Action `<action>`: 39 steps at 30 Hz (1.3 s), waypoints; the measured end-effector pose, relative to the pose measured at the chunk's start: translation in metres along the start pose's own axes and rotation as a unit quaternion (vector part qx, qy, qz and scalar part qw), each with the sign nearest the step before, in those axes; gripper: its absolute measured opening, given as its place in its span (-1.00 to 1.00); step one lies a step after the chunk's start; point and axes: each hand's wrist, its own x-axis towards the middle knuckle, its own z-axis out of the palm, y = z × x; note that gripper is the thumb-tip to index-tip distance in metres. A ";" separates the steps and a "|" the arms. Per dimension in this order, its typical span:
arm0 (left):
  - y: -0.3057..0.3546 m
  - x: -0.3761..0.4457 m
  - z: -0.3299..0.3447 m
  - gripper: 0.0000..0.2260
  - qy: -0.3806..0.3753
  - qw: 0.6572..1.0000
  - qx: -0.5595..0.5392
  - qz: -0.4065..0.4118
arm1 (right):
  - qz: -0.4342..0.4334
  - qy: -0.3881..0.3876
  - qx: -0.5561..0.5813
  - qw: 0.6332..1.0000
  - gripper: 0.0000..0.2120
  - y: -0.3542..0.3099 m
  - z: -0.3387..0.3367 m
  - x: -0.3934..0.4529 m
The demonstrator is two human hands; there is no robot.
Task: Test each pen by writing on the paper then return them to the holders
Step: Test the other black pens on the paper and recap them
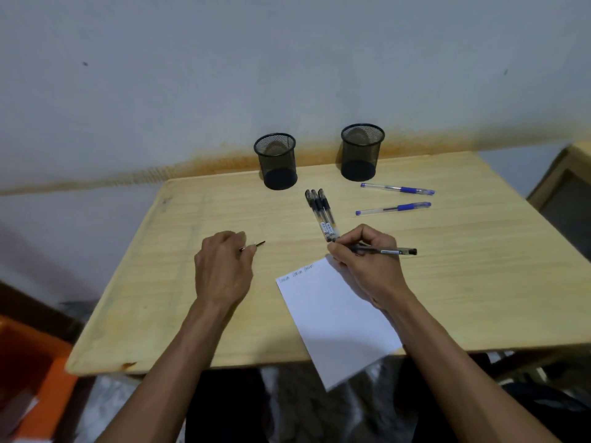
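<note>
My right hand (367,260) grips a black pen (388,251) at the top right corner of the white paper (332,318), which bears a line of handwriting along its top edge. My left hand (222,266) pinches a small black pen cap (256,246) over the table, left of the paper. Three black pens (321,214) lie side by side beyond my right hand. Two blue pens lie to their right, one (396,188) behind the other (393,208). Two black mesh holders, the left one (276,161) and the right one (361,151), stand at the table's far edge with no pens visible inside.
The light wooden table (479,282) stands against a pale wall. The paper's near corner overhangs the table's front edge. An orange box (35,372) sits on the floor at the lower left, and another piece of furniture (566,193) stands at the right.
</note>
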 end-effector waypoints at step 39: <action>0.078 -0.046 -0.053 -0.90 -0.039 0.919 -0.383 0.089 | -0.085 -0.036 -0.096 0.991 -0.97 -0.066 0.011 -0.045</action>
